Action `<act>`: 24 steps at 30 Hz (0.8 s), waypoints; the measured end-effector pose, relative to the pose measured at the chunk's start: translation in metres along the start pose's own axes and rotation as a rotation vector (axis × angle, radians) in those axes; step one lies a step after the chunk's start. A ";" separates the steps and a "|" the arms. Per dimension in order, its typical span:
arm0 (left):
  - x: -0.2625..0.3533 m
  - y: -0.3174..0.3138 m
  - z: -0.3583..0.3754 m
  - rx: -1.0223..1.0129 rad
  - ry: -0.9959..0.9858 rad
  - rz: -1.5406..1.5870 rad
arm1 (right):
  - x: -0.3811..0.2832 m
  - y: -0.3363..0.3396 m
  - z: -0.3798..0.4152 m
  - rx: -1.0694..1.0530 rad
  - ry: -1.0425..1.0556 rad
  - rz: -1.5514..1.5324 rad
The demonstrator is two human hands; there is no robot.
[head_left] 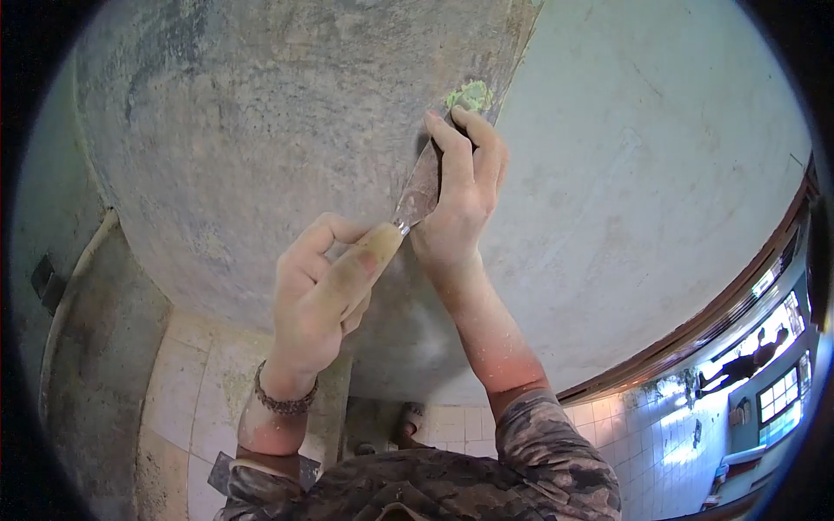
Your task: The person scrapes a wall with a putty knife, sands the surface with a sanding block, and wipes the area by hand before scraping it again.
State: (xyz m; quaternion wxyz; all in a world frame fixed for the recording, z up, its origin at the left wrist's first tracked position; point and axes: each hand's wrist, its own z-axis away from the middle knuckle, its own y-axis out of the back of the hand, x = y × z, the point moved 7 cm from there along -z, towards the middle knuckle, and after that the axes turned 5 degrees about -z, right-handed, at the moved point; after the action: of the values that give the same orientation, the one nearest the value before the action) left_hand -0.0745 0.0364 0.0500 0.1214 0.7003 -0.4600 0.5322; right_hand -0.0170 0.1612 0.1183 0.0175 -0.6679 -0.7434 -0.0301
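The left grip [317, 291] is closed around the handle end of a scraper [420, 189], fingers curled so that most of the handle is hidden; a small shiny metal collar [403, 228] shows beside the thumb. The right grip [465, 178] lies over the scraper's long, flat blade, its fingers bent and their tips near the far end; whether it clasps the blade or only presses on it, I cannot tell. The scraper slants up against a wall, its far end by a rough-edged, pale green patch [473, 93]. Around it the wall is grey, mottled and scuffed [261, 113]; beyond a slanting edge lies a smoother, pale green-grey section [660, 156].

A dark, knobbly bracelet [285, 405] circles the left wrist, and 2 camouflage sleeves [556, 443] cover the upper arms. Below are square, pale floor tiles [604, 417]. Far right, another person [738, 369] appears near bright windows [779, 395].
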 end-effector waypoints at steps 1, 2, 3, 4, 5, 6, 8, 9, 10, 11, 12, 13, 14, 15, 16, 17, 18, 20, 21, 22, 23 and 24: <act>-0.006 0.000 0.005 0.013 0.039 0.014 | -0.001 0.001 0.005 -0.002 -0.008 0.000; -0.010 0.001 0.005 0.021 0.063 0.021 | -0.001 0.000 0.005 0.010 -0.007 -0.002; -0.011 0.001 0.001 0.016 0.058 0.014 | 0.001 0.000 0.003 0.020 -0.007 -0.001; -0.012 0.000 -0.004 0.002 0.046 0.035 | 0.004 0.000 0.000 0.021 0.015 0.009; -0.014 -0.002 -0.005 -0.005 0.038 0.065 | 0.005 0.001 0.000 0.011 0.037 0.017; -0.013 0.001 -0.003 -0.004 0.043 0.069 | 0.004 0.001 0.001 0.005 0.036 0.019; -0.001 0.001 0.000 -0.100 0.030 0.051 | 0.006 -0.002 0.002 0.004 -0.011 -0.007; 0.003 -0.003 0.007 -0.093 0.033 0.052 | 0.004 -0.002 0.005 -0.001 -0.013 -0.012; 0.006 -0.010 0.017 -0.067 0.028 -0.013 | 0.003 -0.002 0.008 0.001 0.000 -0.081; 0.006 -0.017 0.025 -0.046 0.028 -0.079 | 0.002 0.000 0.012 0.004 0.010 -0.144; 0.000 -0.024 0.028 -0.051 0.030 -0.080 | 0.001 0.005 0.020 0.006 0.007 -0.139; -0.001 -0.033 0.032 -0.089 -0.098 -0.135 | 0.002 0.006 0.029 -0.040 -0.031 -0.217; 0.002 -0.042 0.036 -0.119 -0.234 -0.187 | 0.002 0.007 0.033 -0.088 -0.063 -0.299; 0.004 -0.047 0.034 -0.111 -0.238 -0.181 | 0.000 0.010 0.032 -0.096 -0.057 -0.303; 0.011 -0.060 0.032 -0.230 -0.297 -0.195 | 0.015 0.014 0.033 -0.077 -0.322 -0.458; 0.017 -0.070 0.030 -0.351 -0.358 -0.212 | 0.031 0.015 0.035 -0.055 -0.587 -0.609; 0.019 -0.067 0.026 -0.318 -0.374 -0.301 | 0.031 0.028 0.016 -0.047 -0.597 -0.588; 0.009 -0.058 0.007 -0.165 -0.488 -0.461 | 0.041 0.054 -0.022 -0.004 -0.586 -0.521; 0.012 -0.052 -0.002 -0.004 -0.599 -0.613 | 0.049 0.060 -0.034 0.026 -0.562 -0.476; 0.022 -0.054 -0.013 0.040 -0.706 -0.772 | 0.057 0.059 -0.042 0.022 -0.559 -0.469; 0.020 -0.053 -0.030 0.041 -0.704 -0.766 | 0.061 0.055 -0.049 -0.023 -0.520 -0.436; 0.024 -0.051 -0.039 0.184 -0.886 -0.905 | 0.062 0.052 -0.054 -0.066 -0.481 -0.404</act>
State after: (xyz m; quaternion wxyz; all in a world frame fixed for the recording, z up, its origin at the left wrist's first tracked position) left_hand -0.0599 0.0774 0.1028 0.0719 0.9864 -0.0777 0.1256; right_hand 0.0278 0.2245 0.1778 -0.1868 -0.4947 -0.8426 0.1019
